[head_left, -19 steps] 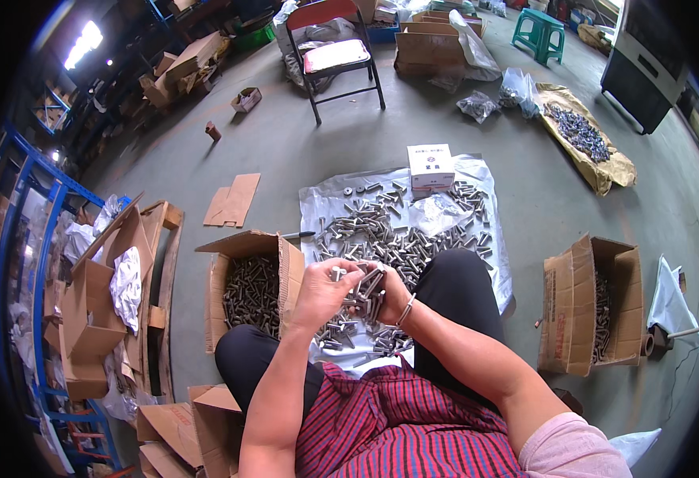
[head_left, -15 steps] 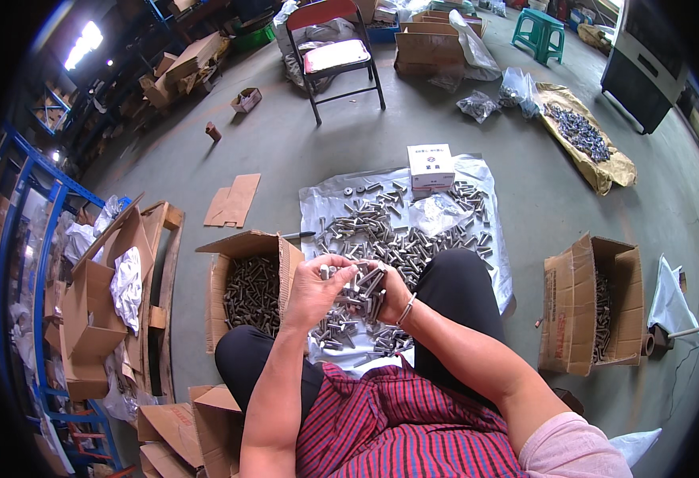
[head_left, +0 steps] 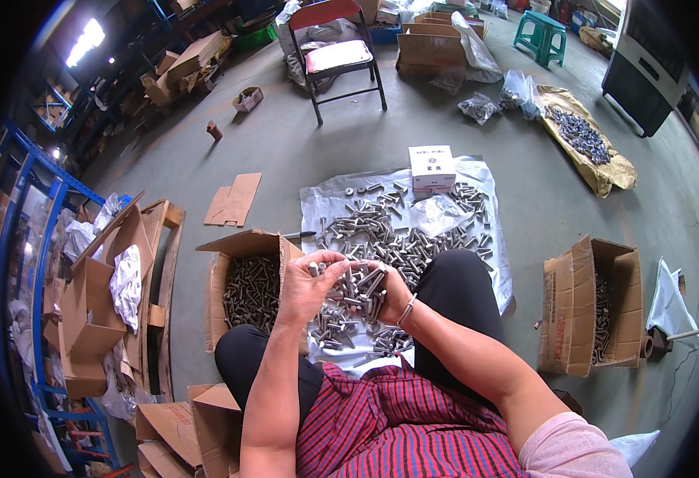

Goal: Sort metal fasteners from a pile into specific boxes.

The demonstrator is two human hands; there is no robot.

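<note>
My right hand (head_left: 389, 293) grips a fistful of long grey metal bolts (head_left: 359, 285), held upright above my knees. My left hand (head_left: 308, 280) pinches the top of one bolt in that bunch, fingers curled over it. Below the hands, a clear plastic sheet (head_left: 324, 199) on the floor carries a spread of several loose bolts (head_left: 401, 231). An open cardboard box of bolts (head_left: 252, 291) stands just left of my left hand.
A small white carton (head_left: 432, 166) sits at the sheet's far edge. Another open cardboard box (head_left: 596, 307) holding bolts stands at the right. A red folding chair (head_left: 335, 49), stacked cartons, a green stool (head_left: 542, 32) and a sack of metal parts (head_left: 584, 139) lie beyond. Blue racks line the left.
My left hand has shifted slightly over the top of the bunch of bolts. My right hand keeps its grip in the same place.
</note>
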